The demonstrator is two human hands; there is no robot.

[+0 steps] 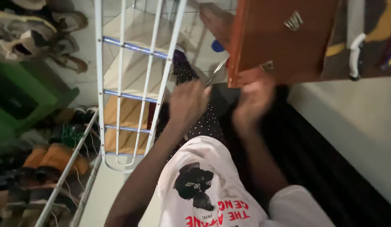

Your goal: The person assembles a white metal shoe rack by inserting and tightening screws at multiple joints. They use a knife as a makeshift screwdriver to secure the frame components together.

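My left hand (188,101) is raised in front of me with its back to the camera and its fingers curled. A thin shiny metal piece (217,70) runs from its fingertips up to the edge of a brown wooden door (283,38). My right hand (252,97) is blurred by motion and sits just below the door's lower corner, touching or nearly touching it. Whether the right hand holds anything is hidden by the blur. I wear a white printed T-shirt (204,185).
A white metal rack (139,80) with blue-taped rungs leans at the left. Several shoes (44,164) lie on a wire shelf beneath it, more shoes (31,38) at top left, beside a green crate (23,101). A pale wall (351,126) stands at the right.
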